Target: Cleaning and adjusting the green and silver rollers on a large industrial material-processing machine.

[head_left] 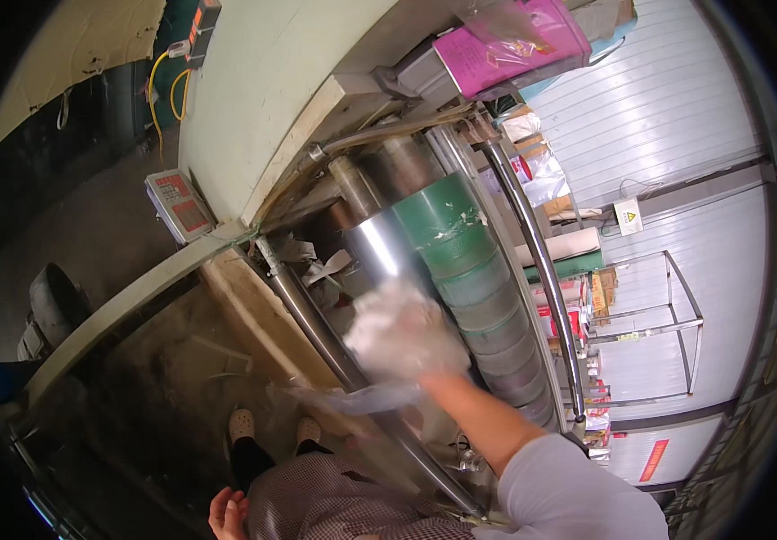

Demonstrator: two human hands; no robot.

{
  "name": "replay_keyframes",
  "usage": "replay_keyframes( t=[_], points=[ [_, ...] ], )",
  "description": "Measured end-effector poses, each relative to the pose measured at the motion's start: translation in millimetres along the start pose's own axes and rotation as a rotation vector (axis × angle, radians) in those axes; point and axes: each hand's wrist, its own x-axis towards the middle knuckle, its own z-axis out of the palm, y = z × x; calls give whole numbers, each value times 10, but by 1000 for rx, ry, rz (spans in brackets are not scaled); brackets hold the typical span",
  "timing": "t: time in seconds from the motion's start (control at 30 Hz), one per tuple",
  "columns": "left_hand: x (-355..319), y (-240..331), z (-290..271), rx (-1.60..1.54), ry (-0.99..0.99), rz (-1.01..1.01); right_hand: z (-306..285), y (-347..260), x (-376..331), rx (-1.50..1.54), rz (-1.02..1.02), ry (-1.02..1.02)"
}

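My right hand (pixel 433 346), smeared by motion, grips a crumpled white cloth (pixel 388 328). The cloth lies over a shiny steel roller (pixel 388 247) and covers its lower part. Alongside runs a thick roller (pixel 456 238), green at its upper end and banded in grey-green further down. A hazy, see-through film (pixel 361 396) trails below the cloth, across a thin metal bar (pixel 316 324). Down at the lower left, my left hand (pixel 228 513) hangs beside my checked apron (pixel 316 499), its fingers loosely bent and slightly apart, with nothing seen in it.
A second metal bar (pixel 537 247) runs along the rollers' far side. Left of the pale machine housing (pixel 262 99) is a keypad unit (pixel 179 205); a pink sheet (pixel 512 45) is at the top. Stacked goods (pixel 577 297) and a metal frame (pixel 667 324) stand to the right.
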Motion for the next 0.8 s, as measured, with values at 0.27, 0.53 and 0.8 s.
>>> replay_keyframes(
  t=[0.27,0.53,0.8],
  points=[
    [-16,-80,-28,-63,-26,37,-326,-97,352,47,-50,95],
    [112,-114,-114,-115,21,-23,-272,-68,752,-253,-387,173],
    [93,-112,-233,-121,43,18,1284,194,1206,-165,7,-180]
  ],
)
